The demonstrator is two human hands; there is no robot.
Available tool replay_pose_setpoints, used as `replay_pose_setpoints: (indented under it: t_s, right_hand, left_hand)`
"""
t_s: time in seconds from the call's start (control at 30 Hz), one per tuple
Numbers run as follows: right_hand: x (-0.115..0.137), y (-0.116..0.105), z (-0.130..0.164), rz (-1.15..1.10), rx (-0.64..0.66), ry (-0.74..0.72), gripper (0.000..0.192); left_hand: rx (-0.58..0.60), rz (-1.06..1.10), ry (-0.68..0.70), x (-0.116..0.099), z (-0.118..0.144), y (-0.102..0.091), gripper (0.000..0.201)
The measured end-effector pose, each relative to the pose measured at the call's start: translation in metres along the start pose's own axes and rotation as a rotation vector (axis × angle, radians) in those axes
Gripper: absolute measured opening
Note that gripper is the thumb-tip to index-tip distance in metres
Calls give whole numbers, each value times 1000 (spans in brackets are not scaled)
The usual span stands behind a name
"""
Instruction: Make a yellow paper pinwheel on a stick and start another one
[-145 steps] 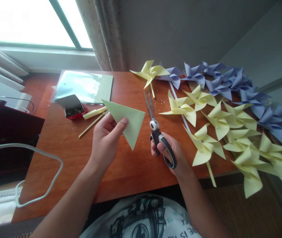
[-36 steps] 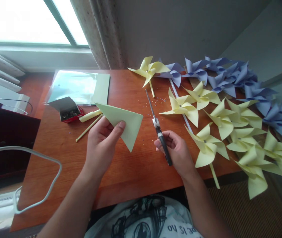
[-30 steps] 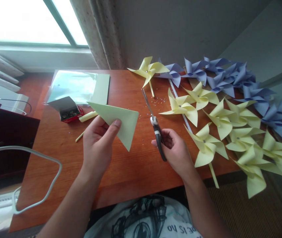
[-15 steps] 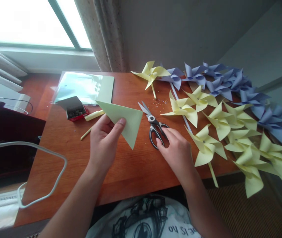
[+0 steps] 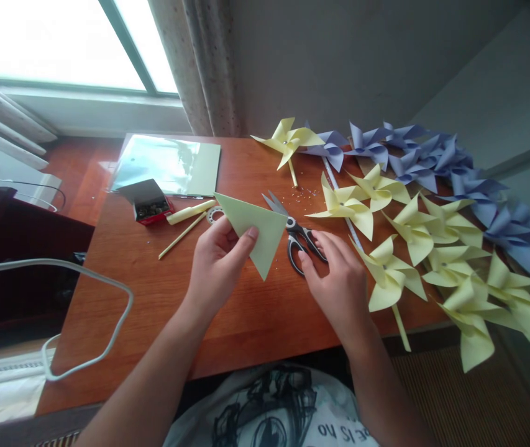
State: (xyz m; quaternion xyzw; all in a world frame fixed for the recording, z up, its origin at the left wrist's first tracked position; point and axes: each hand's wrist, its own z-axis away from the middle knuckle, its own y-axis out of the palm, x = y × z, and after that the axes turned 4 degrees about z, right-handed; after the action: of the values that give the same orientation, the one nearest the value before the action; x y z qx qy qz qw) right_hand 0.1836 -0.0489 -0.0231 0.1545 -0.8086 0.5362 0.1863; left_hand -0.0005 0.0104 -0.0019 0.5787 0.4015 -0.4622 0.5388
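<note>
My left hand (image 5: pixel 220 261) pinches a pale yellow-green paper folded into a triangle (image 5: pixel 260 233), thumb on top and fingers behind. The paper's right corner overlaps the scissors in view. The scissors (image 5: pixel 291 225), with black and grey handles, lie on the table, blades slightly apart and pointing away to the left. My right hand (image 5: pixel 339 276) is at the scissors' handles, its thumb apart from the fingers. The fingertips are at the right handle loop and the thumb is near the left loop; how firmly they touch is hard to see.
On the brown table (image 5: pixel 246 329) are a red box of small metal pieces (image 5: pixel 150 210), paper sticks (image 5: pixel 183 234), a white ring (image 5: pixel 215 215) and a clear sleeve of paper (image 5: pixel 162 164). Yellow pinwheels (image 5: pixel 386 270) and purple pinwheels (image 5: pixel 409 161) crowd the right. A white cable (image 5: pixel 129 304) loops at left.
My left hand has moved right with the folded paper, closer to the scissors, uncovering the white ring and more of the thin stick. My right hand stays by the handles. The view has shifted slightly.
</note>
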Motion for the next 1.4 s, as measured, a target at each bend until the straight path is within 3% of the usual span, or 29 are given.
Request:
replay_pose_setpoints:
  t_s: [0.07,0.23,0.5,0.83,1.03,1.2,1.4]
  right_hand:
    - [13,-3,0,-138,-38,-1,44]
    - [36,4,4,-263,65,-34,73]
    - [31,6,4,-399,97,39,70]
    - [17,-7,0,-949,204,287,64]
    - [13,-13,0,-978,239,278,60]
    - [11,-11,2,-1027,188,272,55]
    - [12,-13,1,-1024,209,300,63]
  left_hand:
    - [26,-50,-38,1,2,3,16]
    - [103,-127,-68,11,7,7,17]
    - [261,-67,-116,12,8,7,31]
    - [382,99,-258,-1,5,7,43]
    - [357,121,-299,2,4,5,45]
    - [355,118,-309,4,3,4,42]
    - [382,153,-320,7,3,3,37]
